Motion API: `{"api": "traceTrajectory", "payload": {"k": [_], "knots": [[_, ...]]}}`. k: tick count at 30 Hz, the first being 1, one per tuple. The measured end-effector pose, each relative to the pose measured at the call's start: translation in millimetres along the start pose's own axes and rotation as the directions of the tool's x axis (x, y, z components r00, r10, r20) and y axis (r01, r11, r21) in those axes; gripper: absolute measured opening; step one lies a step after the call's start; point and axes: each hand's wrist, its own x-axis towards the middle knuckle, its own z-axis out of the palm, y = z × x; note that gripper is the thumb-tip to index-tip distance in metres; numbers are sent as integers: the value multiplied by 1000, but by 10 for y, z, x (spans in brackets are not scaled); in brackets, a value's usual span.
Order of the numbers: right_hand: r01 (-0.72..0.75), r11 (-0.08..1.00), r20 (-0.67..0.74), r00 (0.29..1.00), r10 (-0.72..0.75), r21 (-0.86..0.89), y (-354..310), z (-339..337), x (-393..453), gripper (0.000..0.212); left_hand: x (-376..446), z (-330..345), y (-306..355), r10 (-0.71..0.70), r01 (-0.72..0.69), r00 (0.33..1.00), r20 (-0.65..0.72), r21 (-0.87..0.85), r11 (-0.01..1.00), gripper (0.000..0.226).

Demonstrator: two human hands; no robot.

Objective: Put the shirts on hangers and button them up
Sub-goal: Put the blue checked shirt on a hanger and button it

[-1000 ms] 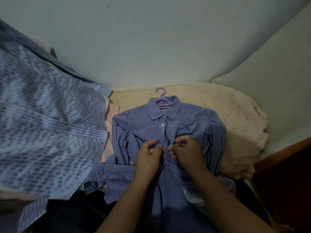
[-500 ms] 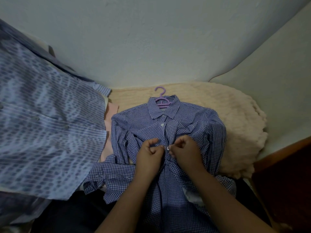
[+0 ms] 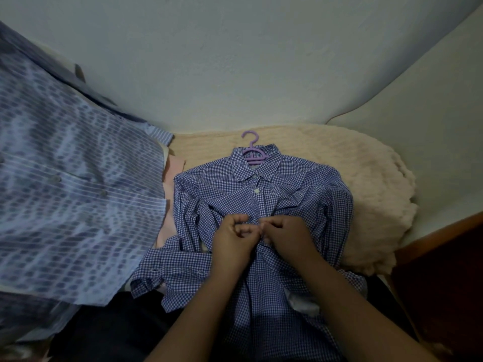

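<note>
The striped shirt (image 3: 73, 178) lies left of the check shirt (image 3: 261, 205), which rests front-up on the cream blanket (image 3: 366, 184). The hanger (image 3: 253, 152) sits inside its collar, hook pointing away. Left hand (image 3: 232, 239) and right hand (image 3: 287, 233) meet mid-placket, fingers curled and pinching the fabric edges. A white button (image 3: 256, 191) above them appears fastened. Step in hand: buttoning. Next, likely, pushing the hidden button through its hole.

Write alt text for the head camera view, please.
Both hands, left hand and right hand, pinch the front placket of a blue checked shirt on a purple hanger, lying on a cream blanket. A striped shirt lies left.
</note>
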Motion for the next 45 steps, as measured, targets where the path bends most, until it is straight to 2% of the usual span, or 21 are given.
{"api": "traceTrajectory", "payload": {"k": [5,7,9,10,12,15,18,20,23,26,28,30,33,35,37,40,45], "knots": [[-22,998,-7,1000,22,50,12,-4,-1,21,15,-19,16,-41,41,999,-11,-5,999,21],[2,998,-1,1000,-2,70,-6,-17,-5,19,66,-39,44,-139,142,990,27,-154,978,23],[19,997,-3,1000,-19,79,-7,-31,29,19,125,-69,89,-254,281,959,122,-350,894,26],[22,997,0,1000,-22,69,-9,-35,47,19,152,-88,108,-289,331,943,166,-371,868,26],[3,998,23,1000,-5,63,-11,-34,87,18,200,-138,119,-308,360,926,217,-265,895,25],[-108,976,59,993,98,191,-22,-53,180,18,299,-204,110,-291,303,923,252,-10,953,30],[-185,919,86,983,165,349,-102,-86,328,21,471,-230,122,-291,250,906,306,165,954,36],[-193,880,91,981,170,434,-204,-124,455,23,597,-202,182,-280,253,905,319,122,960,33],[-172,823,104,985,137,541,-383,-186,713,35,794,-147,374,-228,242,942,247,-26,970,25],[-151,828,139,986,89,539,-481,-207,1053,50,967,-100,510,-134,128,976,171,43,991,22],[-166,872,194,977,84,460,-462,-192,1174,56,998,-75,514,-56,28,987,149,185,982,23],[-145,918,217,974,67,369,-365,-191,1190,57,968,-54,440,-36,-4,987,157,248,969,24],[-79,941,93,994,51,328,-173,-197,1052,48,868,-16,266,-34,-8,985,170,242,970,26],[-85,921,-51,992,113,380,-54,-165,921,43,811,24,170,-11,-20,991,134,229,973,31],[-105,872,-178,961,213,477,36,-101,773,37,746,74,138,20,-38,997,79,230,973,33],[-170,742,-175,915,363,649,64,-30,599,32,683,153,165,83,-89,996,34,270,959,39],[-240,765,-150,904,401,598,19,-52,598,20,723,261,280,138,-145,989,46,343,928,43]]}}
